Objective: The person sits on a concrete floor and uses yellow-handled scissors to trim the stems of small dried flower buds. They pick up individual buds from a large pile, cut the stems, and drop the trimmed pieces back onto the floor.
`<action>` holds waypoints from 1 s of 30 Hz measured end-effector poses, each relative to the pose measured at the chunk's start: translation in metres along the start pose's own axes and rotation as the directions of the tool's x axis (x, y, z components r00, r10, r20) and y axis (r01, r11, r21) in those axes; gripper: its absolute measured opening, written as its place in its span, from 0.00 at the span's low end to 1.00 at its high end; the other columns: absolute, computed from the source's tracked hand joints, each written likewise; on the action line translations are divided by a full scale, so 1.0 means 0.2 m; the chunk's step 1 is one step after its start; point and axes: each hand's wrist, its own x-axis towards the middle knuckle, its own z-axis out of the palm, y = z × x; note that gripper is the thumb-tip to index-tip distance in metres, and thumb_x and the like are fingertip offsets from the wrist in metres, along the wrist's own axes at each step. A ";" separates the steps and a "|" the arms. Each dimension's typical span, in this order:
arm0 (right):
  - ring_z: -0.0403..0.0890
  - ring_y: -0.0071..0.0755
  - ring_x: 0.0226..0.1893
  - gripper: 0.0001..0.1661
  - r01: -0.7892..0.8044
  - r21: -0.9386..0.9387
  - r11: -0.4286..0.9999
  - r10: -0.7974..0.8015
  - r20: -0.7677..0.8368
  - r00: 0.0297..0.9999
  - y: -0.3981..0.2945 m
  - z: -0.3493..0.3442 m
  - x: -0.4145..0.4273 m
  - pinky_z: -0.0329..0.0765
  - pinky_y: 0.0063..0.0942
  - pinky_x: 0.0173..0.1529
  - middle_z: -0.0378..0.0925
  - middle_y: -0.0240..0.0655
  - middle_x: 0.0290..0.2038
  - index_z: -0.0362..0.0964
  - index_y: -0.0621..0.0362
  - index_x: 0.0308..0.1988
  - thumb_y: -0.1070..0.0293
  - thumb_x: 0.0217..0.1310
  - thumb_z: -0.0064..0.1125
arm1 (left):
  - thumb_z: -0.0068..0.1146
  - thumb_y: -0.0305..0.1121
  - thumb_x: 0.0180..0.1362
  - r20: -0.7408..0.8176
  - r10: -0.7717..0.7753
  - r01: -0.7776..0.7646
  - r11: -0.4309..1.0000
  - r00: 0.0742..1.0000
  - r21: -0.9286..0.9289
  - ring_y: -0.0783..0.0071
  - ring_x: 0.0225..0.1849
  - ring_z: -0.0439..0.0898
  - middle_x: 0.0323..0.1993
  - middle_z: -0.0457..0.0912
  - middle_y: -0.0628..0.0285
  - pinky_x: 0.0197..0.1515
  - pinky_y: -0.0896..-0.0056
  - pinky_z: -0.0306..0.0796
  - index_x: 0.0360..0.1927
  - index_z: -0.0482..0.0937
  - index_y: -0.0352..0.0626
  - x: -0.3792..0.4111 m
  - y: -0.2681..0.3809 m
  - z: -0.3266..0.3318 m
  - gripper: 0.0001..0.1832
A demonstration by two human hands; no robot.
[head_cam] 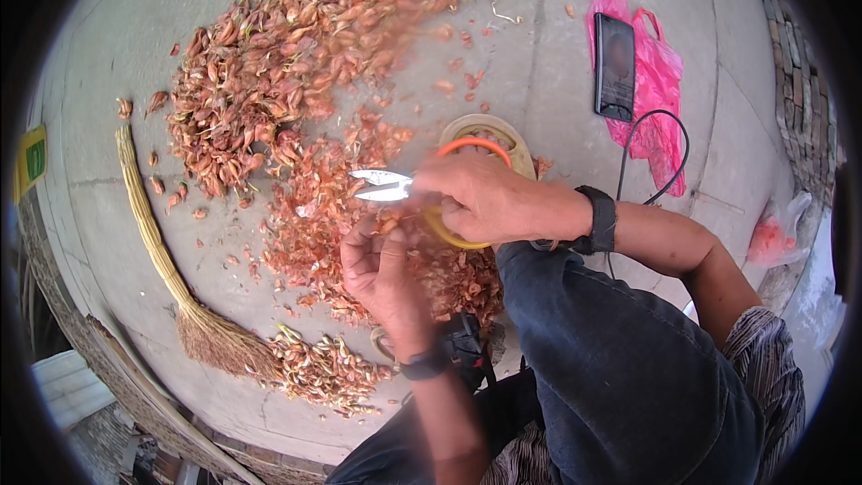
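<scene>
My right hand [495,199] grips a pair of scissors with wide orange and yellow handle loops. The steel scissor blades [382,186] stand apart and point left. Just below them, my left hand [384,266] pinches a small shallot [387,222] between thumb and fingers; its outline is blurred. Under both hands spreads a heap of dry reddish shallot skins [310,215]. A beige plastic bowl [458,126] sits behind my right hand, which partly hides it and the bulbs inside.
A large pile of unpeeled shallots [269,60] covers the upper left floor. A straw broom [158,242] lies beside a small heap of pale trimmings [330,370]. A smartphone [614,67] rests on a pink plastic bag [656,94], near a black cable [623,155].
</scene>
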 end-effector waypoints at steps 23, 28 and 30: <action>0.73 0.40 0.16 0.10 -0.063 0.010 0.998 0.063 -0.033 0.997 0.03 0.05 0.04 0.63 0.38 0.22 0.69 0.41 0.14 0.66 0.62 0.15 0.70 0.38 0.57 | 0.57 0.15 0.51 0.113 -0.058 0.027 0.967 0.992 0.253 0.81 0.33 0.79 0.37 0.82 0.62 0.38 0.82 0.73 0.46 0.75 0.35 -0.06 0.06 0.10 0.17; 0.68 0.22 0.16 0.14 -0.178 0.322 0.930 0.131 0.162 0.978 0.05 0.03 0.04 0.60 0.31 0.20 0.65 0.33 0.11 0.63 0.64 0.15 0.69 0.41 0.58 | 0.55 0.21 0.51 0.234 -0.213 0.239 0.967 0.949 -0.092 0.72 0.28 0.77 0.33 0.80 0.59 0.33 0.74 0.75 0.46 0.75 0.32 -0.02 0.07 0.03 0.16; 0.67 0.19 0.17 0.14 -0.199 0.367 0.909 0.125 0.216 0.968 0.05 0.02 0.04 0.59 0.30 0.20 0.65 0.32 0.12 0.63 0.64 0.15 0.69 0.42 0.57 | 0.54 0.23 0.51 0.271 -0.267 0.323 0.928 0.925 -0.187 0.69 0.26 0.76 0.32 0.79 0.58 0.31 0.71 0.74 0.45 0.74 0.32 0.00 0.05 -0.01 0.16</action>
